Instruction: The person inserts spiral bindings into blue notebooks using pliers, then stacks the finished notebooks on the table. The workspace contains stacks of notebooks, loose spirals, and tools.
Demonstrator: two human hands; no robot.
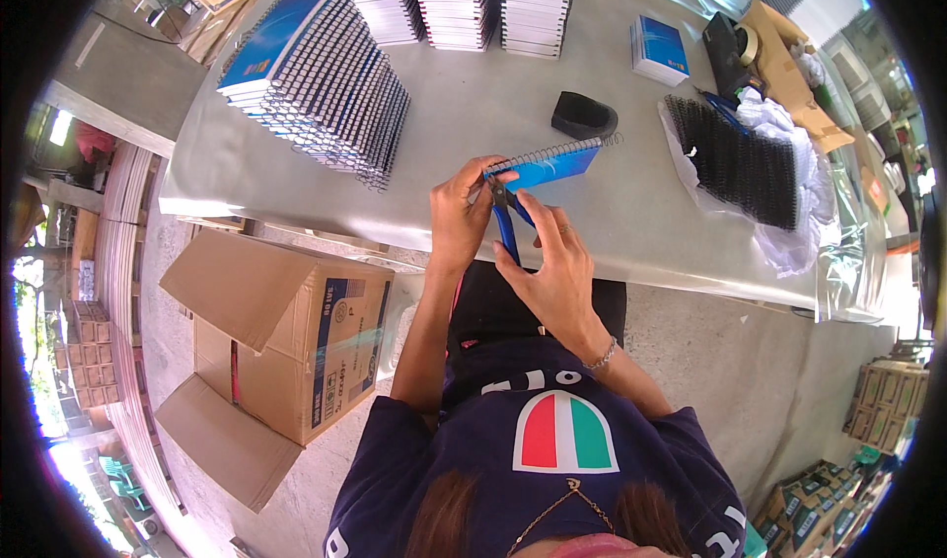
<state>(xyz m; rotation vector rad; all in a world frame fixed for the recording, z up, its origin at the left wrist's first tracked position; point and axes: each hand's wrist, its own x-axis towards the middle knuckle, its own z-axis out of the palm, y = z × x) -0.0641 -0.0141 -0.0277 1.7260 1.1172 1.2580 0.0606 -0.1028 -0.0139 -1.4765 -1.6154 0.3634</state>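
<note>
A blue spiral notebook [552, 166] is held on edge over the near side of the table, its wire coil [557, 151] running along the top. My left hand [462, 203] grips the notebook's left end, fingers closed around it. In my right hand [557, 262] are blue-handled pliers [505, 224], with the jaws at the left end of the coil. The fingers of that hand curl around the handles. Just beyond the notebook lies a black curved object [584, 116], perhaps a foam or rubber piece.
A tall stack of coil-bound notebooks [321, 84] stands left, with more white stacks [454, 5] behind. A small blue pile [659, 49] sits back right. Black coils [735, 163] lie on plastic at right, near a tape roll [750, 45]. An open cardboard box [266, 336] stands left, below the table [651, 232].
</note>
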